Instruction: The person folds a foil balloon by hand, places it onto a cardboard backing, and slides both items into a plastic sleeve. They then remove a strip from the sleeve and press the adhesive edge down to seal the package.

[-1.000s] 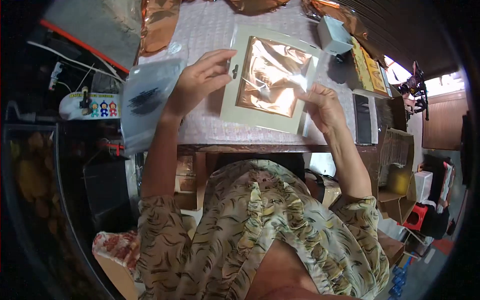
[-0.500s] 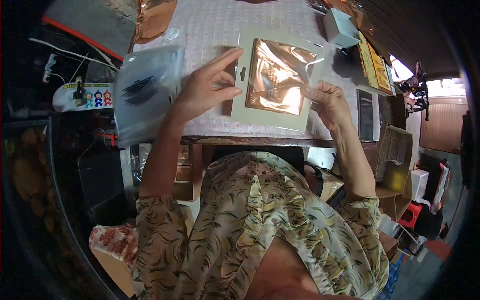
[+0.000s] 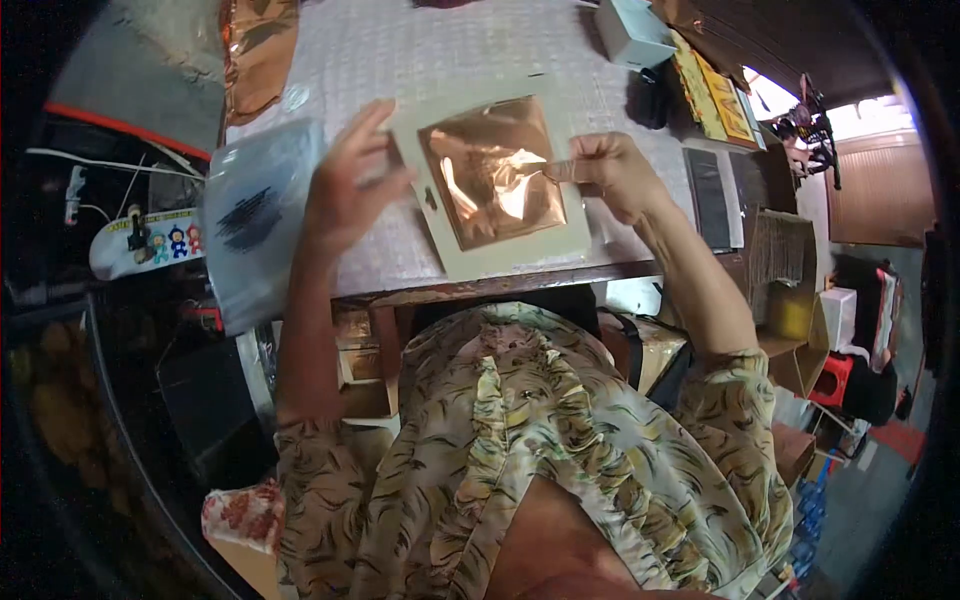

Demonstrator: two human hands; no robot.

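A beige hang-hole card (image 3: 462,262) with a copper-coloured foil sheet (image 3: 480,190) on its middle is held tilted over the table. My right hand (image 3: 615,178) pinches it at the right side, thumb and fingers closed at the foil's edge. What lies exactly between those fingertips is partly hidden. Beside the card's left edge, my left hand (image 3: 350,185) has its fingers apart, slightly blurred, and holds nothing. Left of that hand lies a stack of clear plastic bags (image 3: 250,205) with dark printing.
Copper foil sheets (image 3: 258,60) lie at the table's far left. A white box (image 3: 635,35) and a yellow box (image 3: 720,100) stand at the far right. Dark flat pieces (image 3: 708,195) rest near the right edge. A skateboard deck (image 3: 110,250) is off to the left.
The card has shifted left and rotated in view. My left hand has come off slightly from its left edge, while my right hand still pinches the right side.
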